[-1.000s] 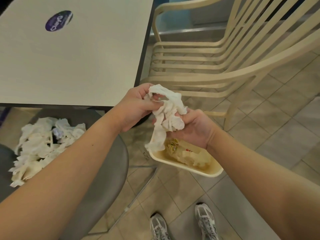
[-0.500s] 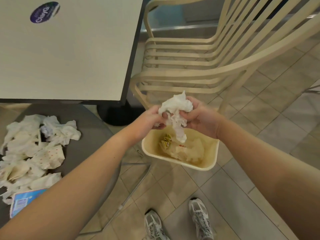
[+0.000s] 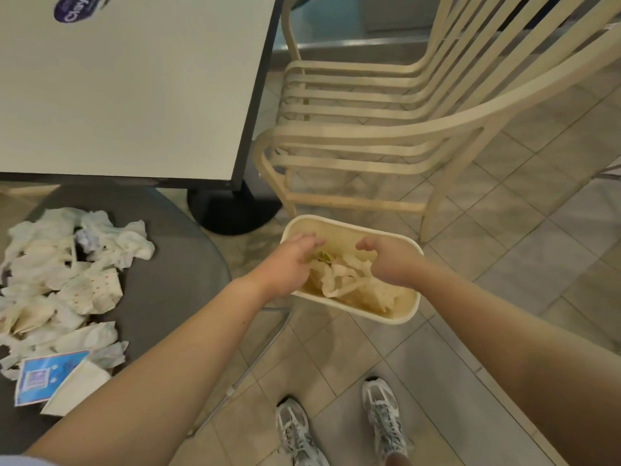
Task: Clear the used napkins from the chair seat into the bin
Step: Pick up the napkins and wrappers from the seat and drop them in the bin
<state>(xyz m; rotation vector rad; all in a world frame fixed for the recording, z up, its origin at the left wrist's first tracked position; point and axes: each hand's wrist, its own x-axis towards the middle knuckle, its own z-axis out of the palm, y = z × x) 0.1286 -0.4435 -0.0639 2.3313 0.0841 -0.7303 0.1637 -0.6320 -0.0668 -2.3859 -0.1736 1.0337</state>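
Crumpled white napkins (image 3: 64, 280) lie heaped on the grey chair seat (image 3: 168, 280), the heap's long axis running from near to far along the seat's left side; a blue card (image 3: 43, 376) rests at its near end; more paper fills the cream bin (image 3: 400, 314) on the tiles, right of the seat; left hand (image 3: 289, 264) and right hand (image 3: 391, 260) hover above the bin, fingers loose, apart, holding nothing; a slatted chair (image 3: 386, 129) stands just beyond, beside the table (image 3: 134, 95).

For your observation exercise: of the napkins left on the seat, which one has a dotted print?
The dotted napkin in the middle of the pile on the grey seat. It lies fairly flat with small reddish dots; the other napkins around it are plain white.
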